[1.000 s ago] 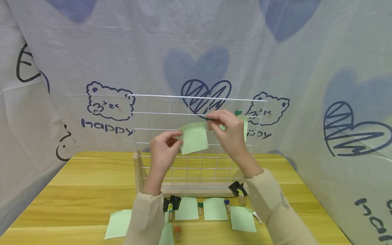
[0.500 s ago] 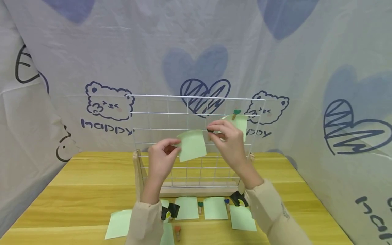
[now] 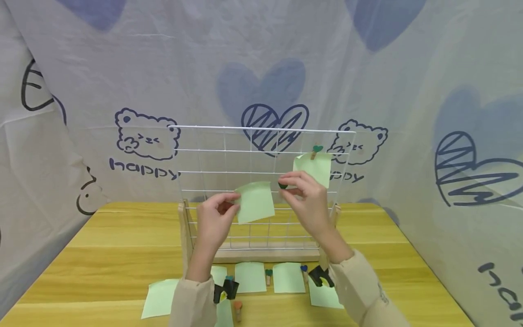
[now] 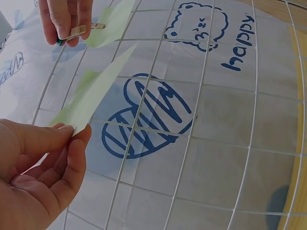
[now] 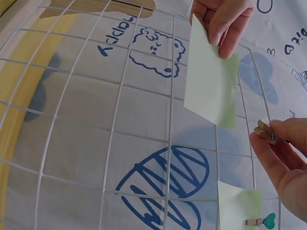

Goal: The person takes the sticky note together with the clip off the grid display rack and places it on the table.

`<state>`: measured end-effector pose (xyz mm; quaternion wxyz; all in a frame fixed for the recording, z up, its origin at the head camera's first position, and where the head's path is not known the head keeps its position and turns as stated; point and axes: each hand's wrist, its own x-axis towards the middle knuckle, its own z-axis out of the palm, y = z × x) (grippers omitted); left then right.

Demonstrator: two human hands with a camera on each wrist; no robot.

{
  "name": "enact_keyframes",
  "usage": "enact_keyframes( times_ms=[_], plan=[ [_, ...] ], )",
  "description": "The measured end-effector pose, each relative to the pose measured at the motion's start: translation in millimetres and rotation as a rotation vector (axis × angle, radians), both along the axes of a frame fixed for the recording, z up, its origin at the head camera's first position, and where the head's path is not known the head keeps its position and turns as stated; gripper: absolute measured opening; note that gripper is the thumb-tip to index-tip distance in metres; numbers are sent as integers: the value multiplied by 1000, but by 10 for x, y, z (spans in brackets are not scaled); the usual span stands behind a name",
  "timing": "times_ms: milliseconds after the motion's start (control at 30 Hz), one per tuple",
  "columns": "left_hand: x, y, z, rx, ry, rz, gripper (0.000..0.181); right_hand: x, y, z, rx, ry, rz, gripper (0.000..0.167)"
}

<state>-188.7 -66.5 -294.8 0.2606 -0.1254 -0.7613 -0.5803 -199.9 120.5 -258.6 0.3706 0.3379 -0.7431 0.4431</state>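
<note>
My left hand (image 3: 215,218) pinches the left edge of a pale green sticky note (image 3: 255,202), held in front of a white wire grid (image 3: 216,172). A small wooden clothespin (image 5: 263,130) with a dark green end is between the thumb and fingers of my right hand (image 3: 307,200), just right of that note and apart from it. In the left wrist view the clothespin points toward the grid. Another green note (image 3: 320,170) hangs at the grid's upper right under a clothespin with a green heart (image 3: 317,149). My right fingers overlap its lower left corner in the head view.
The grid stands in a wooden base (image 3: 265,255) on a wood-grain table (image 3: 122,254). In front lie several green notes (image 3: 250,277), an orange-topped clothespin (image 3: 238,311), a green-heart clothespin (image 3: 268,276) and a blue-heart one (image 3: 304,271). A printed curtain (image 3: 184,68) hangs behind.
Both hands have moved down, bringing the pinched note and the clothespin lower in front of the grid. More of the hanging note shows now.
</note>
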Motion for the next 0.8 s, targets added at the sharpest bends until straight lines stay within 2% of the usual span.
enact_keyframes(
  times_ms=[167,333,800],
  plan=[
    [31,-1,-29,4,-1,-8,16,12,21,-75,-17,-28,18,22],
    [76,-3,-52,13,-5,2,16,31,44,-154,-51,-13,37,25],
    [176,13,-148,-22,-13,17,15,135,86,-299,-105,-9,-1,25]
  ],
)
